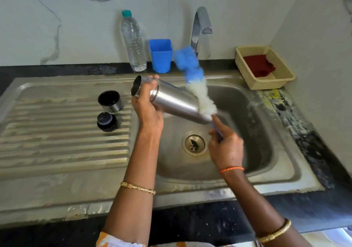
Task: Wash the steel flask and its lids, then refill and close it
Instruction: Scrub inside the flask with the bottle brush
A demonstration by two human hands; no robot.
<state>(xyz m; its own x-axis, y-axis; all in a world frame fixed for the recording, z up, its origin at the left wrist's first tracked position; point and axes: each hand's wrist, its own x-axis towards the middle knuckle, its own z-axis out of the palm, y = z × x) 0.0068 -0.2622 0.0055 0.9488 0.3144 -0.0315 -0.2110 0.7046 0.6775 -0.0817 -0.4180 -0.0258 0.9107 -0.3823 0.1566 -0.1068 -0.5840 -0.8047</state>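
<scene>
Sitting on the draining board (57, 132) at far left: cup lid (110, 101) and stopper (106, 121), both clear of the hands. Left hand (147, 109) grips the flask (171, 100) near its open mouth, body tilted over the sink (257, 132). Brush (194, 80) (blurred) lies against the flask's far end, handle clenched in the right hand (226, 147).

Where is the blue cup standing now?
In the head view the blue cup stands on the dark counter behind the sink, between the plastic water bottle and the tap.
</scene>
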